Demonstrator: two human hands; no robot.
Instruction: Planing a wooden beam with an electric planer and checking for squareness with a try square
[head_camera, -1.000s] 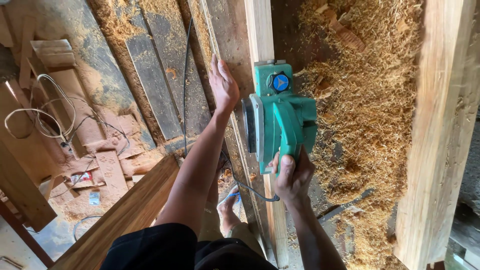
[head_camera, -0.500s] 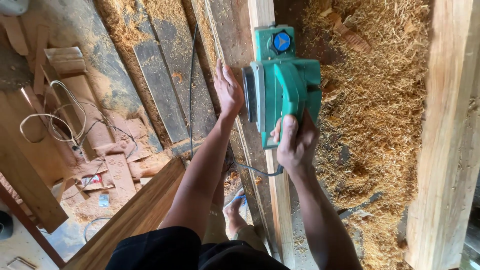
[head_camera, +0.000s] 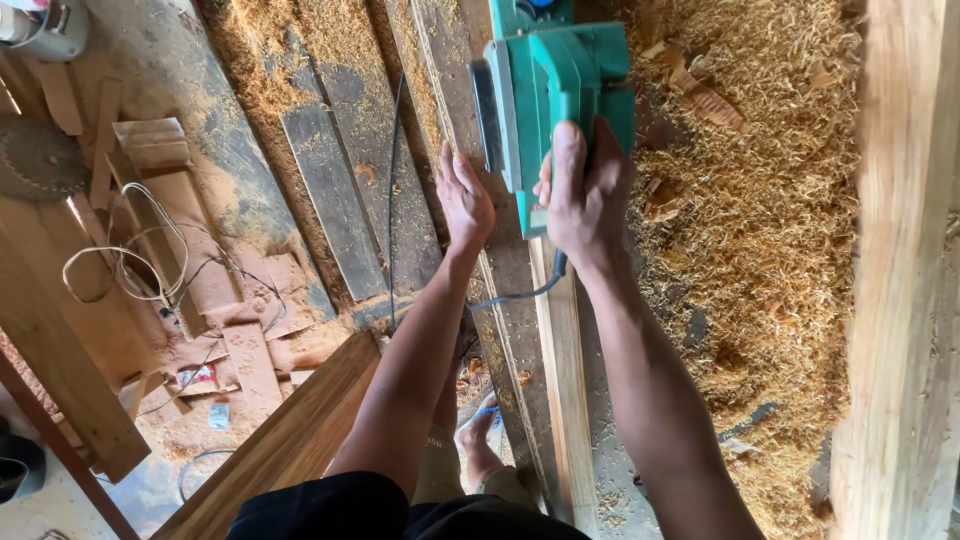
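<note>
The green electric planer (head_camera: 555, 95) has been pushed further along the long pale wooden plank (head_camera: 562, 380); its handle is gripped by the right hand (head_camera: 580, 195), while the left hand (head_camera: 465, 200) is laid flat, fingers open, beside it

We work over a narrow pale plank (head_camera: 562, 380) that runs away from us, and the green electric planer (head_camera: 555, 90) sits directly on its far end. Beneath lies the floor (head_camera: 180, 70), dusty and strewn with offcuts. On it we see dark old boards (head_camera: 335, 195) lying side by side, a thick heap of wood shavings (head_camera: 780, 230) on the right, a loose coil of pale cable (head_camera: 130, 260) on the left, small wooden blocks (head_camera: 150, 145), and a black cord (head_camera: 392, 200) trailing across the boards.
</note>
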